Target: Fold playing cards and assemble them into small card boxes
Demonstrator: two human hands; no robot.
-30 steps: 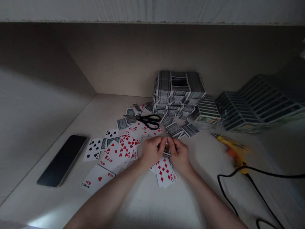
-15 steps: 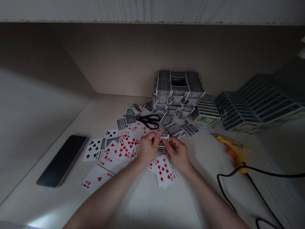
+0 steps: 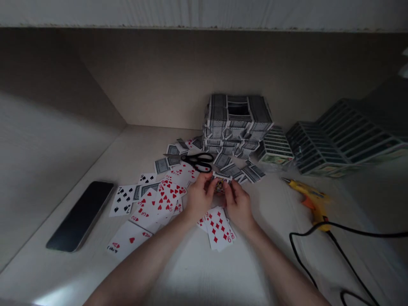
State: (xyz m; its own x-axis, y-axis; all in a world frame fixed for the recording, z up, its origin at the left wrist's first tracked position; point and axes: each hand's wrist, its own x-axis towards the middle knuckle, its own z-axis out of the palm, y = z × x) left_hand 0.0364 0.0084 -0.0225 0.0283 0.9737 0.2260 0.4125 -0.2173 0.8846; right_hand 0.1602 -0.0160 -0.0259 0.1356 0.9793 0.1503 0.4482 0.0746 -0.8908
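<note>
A small folded playing card [image 3: 220, 183] with a picture face is held between both hands. My left hand [image 3: 199, 197] pinches its left side, and my right hand [image 3: 237, 202] grips its right side, thumb on the face. Just below the hands lie diamond cards [image 3: 218, 229], a nine on top. Heart cards [image 3: 168, 197] are spread face up to the left of my left hand. Black-handled scissors [image 3: 199, 161] rest open on cards beyond the hands. Behind them stands a box-like structure [image 3: 237, 123] built of folded cards with an opening on top.
At the left lies a black phone [image 3: 81, 216], near a seven of spades [image 3: 123, 199]. A yellow glue gun [image 3: 312, 199] with a black cable sits on the right. Stacked card packs [image 3: 347, 136] stand at the back right. Face-down cards [image 3: 232, 171] lie before the structure.
Both hands have shifted their hold on the folded card. It sits slightly higher and further right, with more of its picture face showing between the thumbs.
</note>
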